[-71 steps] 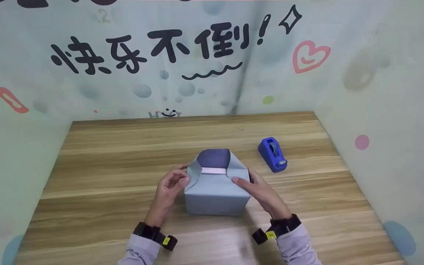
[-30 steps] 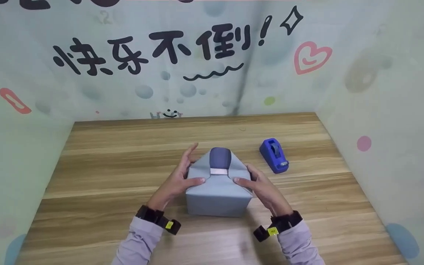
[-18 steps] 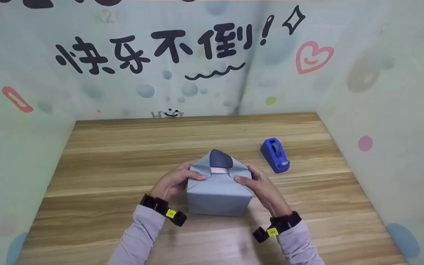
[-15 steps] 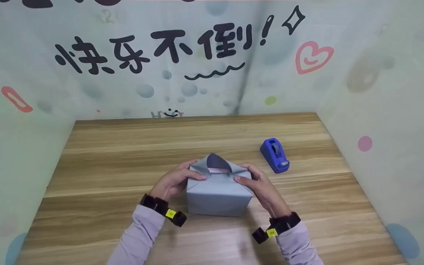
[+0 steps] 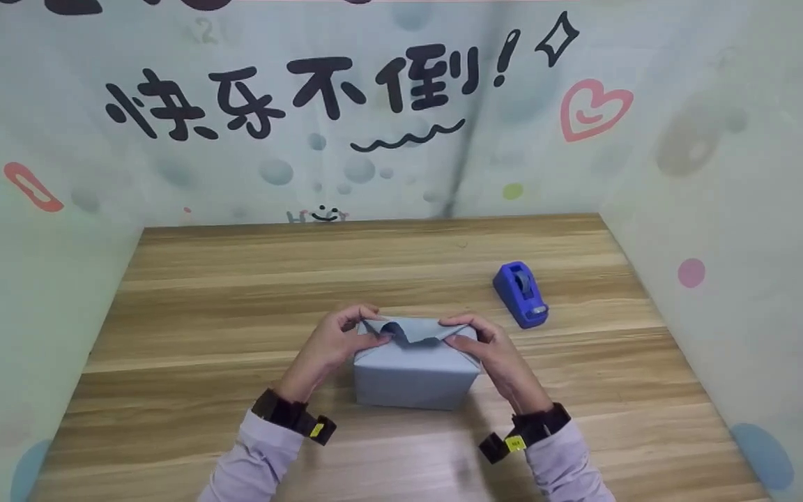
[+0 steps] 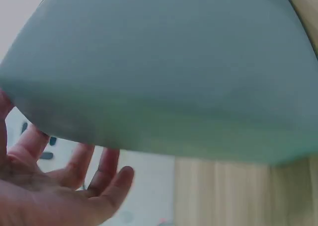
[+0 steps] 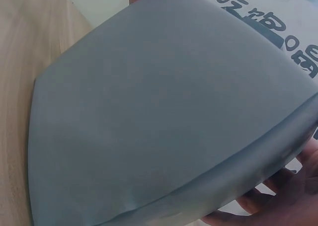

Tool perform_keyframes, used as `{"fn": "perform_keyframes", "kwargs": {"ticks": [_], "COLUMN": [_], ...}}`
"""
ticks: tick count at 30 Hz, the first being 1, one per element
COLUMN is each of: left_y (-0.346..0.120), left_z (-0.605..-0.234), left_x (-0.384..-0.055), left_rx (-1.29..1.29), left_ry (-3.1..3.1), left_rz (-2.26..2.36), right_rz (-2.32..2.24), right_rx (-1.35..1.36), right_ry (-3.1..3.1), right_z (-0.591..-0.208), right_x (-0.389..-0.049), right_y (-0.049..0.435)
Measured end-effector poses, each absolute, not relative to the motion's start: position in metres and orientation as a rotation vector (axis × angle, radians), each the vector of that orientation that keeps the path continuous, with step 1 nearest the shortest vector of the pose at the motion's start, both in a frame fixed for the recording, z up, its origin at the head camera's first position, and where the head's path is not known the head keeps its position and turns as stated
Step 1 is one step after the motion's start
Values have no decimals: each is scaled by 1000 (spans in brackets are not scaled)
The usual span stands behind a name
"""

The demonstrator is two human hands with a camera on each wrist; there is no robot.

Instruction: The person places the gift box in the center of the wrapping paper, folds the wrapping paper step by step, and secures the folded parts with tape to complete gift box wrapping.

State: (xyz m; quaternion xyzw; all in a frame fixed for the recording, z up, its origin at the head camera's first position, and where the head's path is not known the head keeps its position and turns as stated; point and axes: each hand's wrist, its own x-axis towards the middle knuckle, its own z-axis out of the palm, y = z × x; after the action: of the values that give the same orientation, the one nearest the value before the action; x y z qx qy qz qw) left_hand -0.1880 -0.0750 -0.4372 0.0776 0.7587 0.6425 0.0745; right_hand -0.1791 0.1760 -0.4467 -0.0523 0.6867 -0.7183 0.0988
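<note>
A box in pale blue wrapping paper point(image 5: 414, 383) sits on the table in the head view. Its top flap point(image 5: 424, 329) is folded forward, with a wavy, lifted front edge. My left hand point(image 5: 332, 348) pinches the folded paper at the top left corner, thumb in front and fingers behind. At the top right, my right hand point(image 5: 499, 352) grips the paper the same way. The wrapped side point(image 6: 164, 62) fills much of the left wrist view, with my left fingers point(image 6: 107, 174) below its edge. In the right wrist view, my right fingers point(image 7: 263, 198) curve against the paper.
A blue tape dispenser point(image 5: 521, 294) stands on the wooden table point(image 5: 234, 279), behind and right of the box. A printed backdrop point(image 5: 234, 167) closes off the back, and pale walls point(image 5: 715, 314) flank the table.
The flap that stood up behind the box, showing its dark inside, has folded forward over the top. My left hand moved from beside the flap onto its left corner. The dispenser stayed put.
</note>
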Motion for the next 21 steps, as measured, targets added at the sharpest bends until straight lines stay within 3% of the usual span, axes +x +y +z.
{"fn": "perform_keyframes", "kwargs": {"ticks": [10,16,21], "left_y": [-96,-102,-97], "left_z": [-436,-438,-444], "left_x": [-171,-163,-159], "left_rx": [938,1157,1225], "left_ry": [2966,3034,3097], "left_rz": [1221,996,973], "right_rz": [-2113,-2062,-1939], "right_rx": [-153,-221,-479], "right_ry": [2068,2165,2462], "right_z": [-447,-446,-444], "right_x": [-178,-175,-173], "right_y": [174,174,176]}}
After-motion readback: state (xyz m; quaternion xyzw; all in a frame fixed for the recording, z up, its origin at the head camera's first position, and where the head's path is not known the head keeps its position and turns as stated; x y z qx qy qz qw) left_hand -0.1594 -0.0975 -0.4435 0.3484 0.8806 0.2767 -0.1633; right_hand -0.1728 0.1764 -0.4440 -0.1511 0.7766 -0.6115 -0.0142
